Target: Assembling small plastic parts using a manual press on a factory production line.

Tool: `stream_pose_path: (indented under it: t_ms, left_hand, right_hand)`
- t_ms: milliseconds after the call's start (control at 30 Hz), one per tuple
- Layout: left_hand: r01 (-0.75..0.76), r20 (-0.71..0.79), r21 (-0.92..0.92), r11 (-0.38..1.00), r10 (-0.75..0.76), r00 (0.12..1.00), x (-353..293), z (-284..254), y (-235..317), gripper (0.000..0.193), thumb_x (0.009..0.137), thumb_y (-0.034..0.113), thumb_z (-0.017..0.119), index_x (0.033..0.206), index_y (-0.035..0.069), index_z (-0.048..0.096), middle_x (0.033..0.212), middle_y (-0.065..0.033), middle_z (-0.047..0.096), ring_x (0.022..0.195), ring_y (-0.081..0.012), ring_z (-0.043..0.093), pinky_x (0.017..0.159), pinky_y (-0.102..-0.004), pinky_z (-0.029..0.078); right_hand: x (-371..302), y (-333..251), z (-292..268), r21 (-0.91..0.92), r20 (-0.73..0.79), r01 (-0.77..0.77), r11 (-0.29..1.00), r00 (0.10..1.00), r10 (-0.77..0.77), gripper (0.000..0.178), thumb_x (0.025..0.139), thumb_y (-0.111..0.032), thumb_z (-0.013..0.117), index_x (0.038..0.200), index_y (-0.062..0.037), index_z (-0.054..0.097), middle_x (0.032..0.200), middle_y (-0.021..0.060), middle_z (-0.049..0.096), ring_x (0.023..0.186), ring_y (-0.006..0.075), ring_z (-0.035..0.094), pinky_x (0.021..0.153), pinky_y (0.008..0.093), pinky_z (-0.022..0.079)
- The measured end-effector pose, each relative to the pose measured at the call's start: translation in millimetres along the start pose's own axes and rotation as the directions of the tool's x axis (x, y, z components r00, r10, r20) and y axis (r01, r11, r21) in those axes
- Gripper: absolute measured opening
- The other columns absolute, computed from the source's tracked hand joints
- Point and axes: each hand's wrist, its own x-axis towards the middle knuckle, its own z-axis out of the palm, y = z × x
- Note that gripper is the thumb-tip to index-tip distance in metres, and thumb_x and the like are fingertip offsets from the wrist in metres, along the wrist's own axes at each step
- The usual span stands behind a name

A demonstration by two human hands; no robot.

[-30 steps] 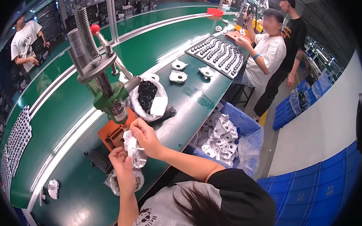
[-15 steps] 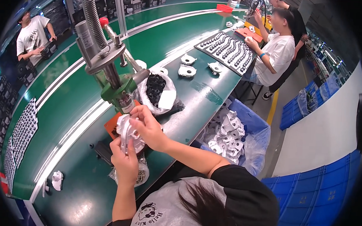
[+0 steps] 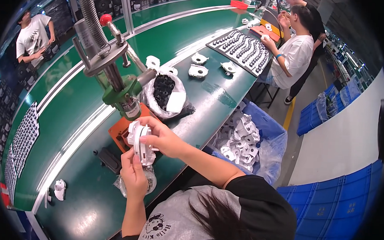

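Near the green press (image 3: 122, 95) | white part (image 3: 142, 148) | held between both hands (image 3: 167, 141)

The left hand (image 3: 134, 175) and right hand (image 3: 164, 139) have a part (image 3: 146, 151) between them, over the table (image 3: 201, 94). From there, the press (image 3: 120, 91) stands at 11 o'clock. A bag (image 3: 149, 99) sits at 1 o'clock, with a tray (image 3: 234, 60) farther off, between 1 and 2. A bin (image 3: 271, 125) is beside the table at 3. One loose piece (image 3: 60, 189) lies at 8.
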Motion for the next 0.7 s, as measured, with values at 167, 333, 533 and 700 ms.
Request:
stream_pose_path:
  t_ms: [167, 333, 533, 700]
  left_hand:
    - [-0.030, -0.045, -0.161, 0.987, 0.023, 0.999, -6, 8, -8, 0.022, 0.097, 0.015, 0.040, 0.108, -0.002, 0.048, 0.097, -0.0055, 0.054, 0.084, -0.0077, 0.051, 0.076, -0.0218, 0.041]
    - [-0.006, -0.046, -0.136, 0.991, -0.001, 0.999, -5, 8, -16, 0.020, 0.097, 0.015, 0.041, 0.107, -0.001, 0.048, 0.092, -0.0046, 0.054, 0.080, -0.0068, 0.051, 0.074, -0.0207, 0.041]
    - [0.049, 0.015, -0.180, 0.982, -0.047, 0.999, -11, 10, -11, 0.017, 0.096, 0.014, 0.042, 0.103, -0.001, 0.049, 0.088, -0.0037, 0.054, 0.077, -0.0045, 0.051, 0.068, -0.0178, 0.040]
    - [0.020, -0.067, -0.265, 0.964, -0.039, 0.997, -7, 10, -14, 0.018, 0.096, 0.015, 0.043, 0.102, -0.001, 0.049, 0.087, -0.0042, 0.057, 0.074, -0.0047, 0.052, 0.065, -0.0181, 0.042]
  right_hand:
    - [-3, -1, 4, -0.068, -0.021, 0.032, 0.997, 0.999, -0.034, 0.052, 0.081, -0.016, 0.064, 0.124, -0.0036, 0.037, 0.113, 0.0065, 0.049, 0.103, 0.0138, 0.051, 0.088, 0.0303, 0.043]
    - [-11, 6, 13, -0.230, -0.097, 0.115, 0.966, 0.985, -0.140, 0.051, 0.079, -0.022, 0.064, 0.119, -0.0015, 0.039, 0.112, 0.0099, 0.046, 0.103, 0.0156, 0.047, 0.089, 0.0291, 0.040]
    - [-7, 12, -6, -0.122, -0.152, -0.044, 0.992, 0.988, 0.025, 0.045, 0.079, -0.020, 0.064, 0.113, -0.0001, 0.044, 0.102, 0.0076, 0.053, 0.089, 0.0115, 0.052, 0.077, 0.0257, 0.044]
    - [-10, 18, 16, -0.245, -0.174, 0.162, 0.956, 0.963, -0.208, 0.045, 0.078, -0.020, 0.064, 0.114, -0.0002, 0.044, 0.100, 0.0070, 0.053, 0.085, 0.0103, 0.053, 0.072, 0.0250, 0.045]
